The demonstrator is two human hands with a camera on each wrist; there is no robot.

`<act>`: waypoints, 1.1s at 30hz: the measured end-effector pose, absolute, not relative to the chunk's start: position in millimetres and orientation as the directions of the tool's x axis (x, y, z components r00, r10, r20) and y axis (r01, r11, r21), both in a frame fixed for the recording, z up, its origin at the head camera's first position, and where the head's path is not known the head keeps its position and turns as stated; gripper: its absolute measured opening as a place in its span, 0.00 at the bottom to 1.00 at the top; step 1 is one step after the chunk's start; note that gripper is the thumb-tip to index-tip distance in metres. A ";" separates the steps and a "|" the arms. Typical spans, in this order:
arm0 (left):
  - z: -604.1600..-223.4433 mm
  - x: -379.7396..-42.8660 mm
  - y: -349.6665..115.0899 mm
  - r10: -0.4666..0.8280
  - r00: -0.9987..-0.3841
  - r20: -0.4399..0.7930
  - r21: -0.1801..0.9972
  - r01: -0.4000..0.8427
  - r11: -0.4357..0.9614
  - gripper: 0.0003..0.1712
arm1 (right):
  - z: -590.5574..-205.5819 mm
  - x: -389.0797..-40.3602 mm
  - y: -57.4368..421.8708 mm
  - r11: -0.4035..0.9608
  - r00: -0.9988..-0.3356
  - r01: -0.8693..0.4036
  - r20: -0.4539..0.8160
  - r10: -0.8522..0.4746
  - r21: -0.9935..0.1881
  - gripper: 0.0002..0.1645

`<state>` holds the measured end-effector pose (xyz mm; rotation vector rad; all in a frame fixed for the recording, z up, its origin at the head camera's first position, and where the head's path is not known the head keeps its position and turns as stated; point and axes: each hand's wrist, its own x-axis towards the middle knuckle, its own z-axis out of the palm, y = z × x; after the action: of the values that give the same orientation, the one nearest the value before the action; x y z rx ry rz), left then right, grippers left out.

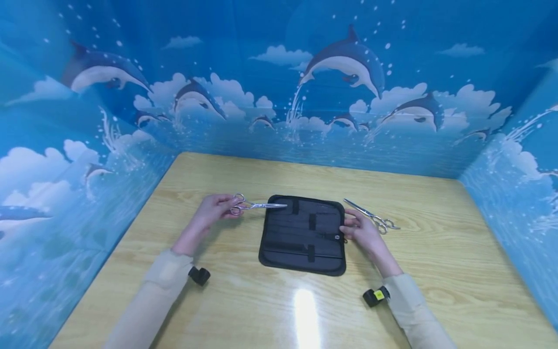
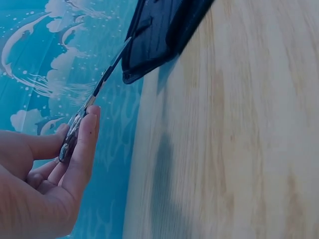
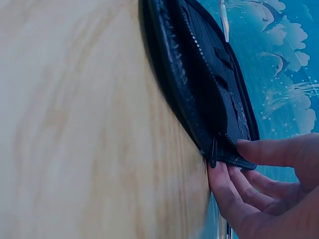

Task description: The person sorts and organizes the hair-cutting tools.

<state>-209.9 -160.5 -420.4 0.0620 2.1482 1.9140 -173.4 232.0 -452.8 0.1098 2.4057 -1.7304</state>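
A black case (image 1: 283,232) with elastic loops and a zipped pocket lies open on the table. My left hand (image 1: 216,208) pinches silver scissors (image 1: 261,206) by the finger rings, thumb against fingers, and the blades point right over the case's upper left part. In the left wrist view the scissors (image 2: 102,82) slant up toward the case's corner (image 2: 134,74). My right hand (image 1: 361,231) grips the case's right edge, with the thumb on top and the fingers beneath, as the right wrist view shows beside the zip pull (image 3: 214,152).
A second pair of scissors (image 1: 370,215) lies on the wooden table (image 1: 209,310) just beyond my right hand, rings toward the right. Blue dolphin-printed sheeting (image 1: 244,140) stands along the table's back and both sides.
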 end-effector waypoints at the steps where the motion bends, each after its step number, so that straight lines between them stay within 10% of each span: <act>1: -421.0 -211.6 -159.9 0.208 -0.963 -0.169 0.980 -0.140 0.144 0.21 | -452.8 -173.3 232.2 0.318 -0.982 0.161 -0.184 -0.045 -0.935 0.39; 33: -434.7 -232.0 -106.4 0.186 -0.962 -0.200 0.960 -0.155 0.232 0.19 | -457.0 -175.4 232.8 0.302 -0.983 0.175 -0.186 -0.007 -0.937 0.39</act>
<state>-232.0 -106.4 -434.7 0.0289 2.2358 1.7921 -175.4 232.8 -457.0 0.1574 2.4064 -1.7624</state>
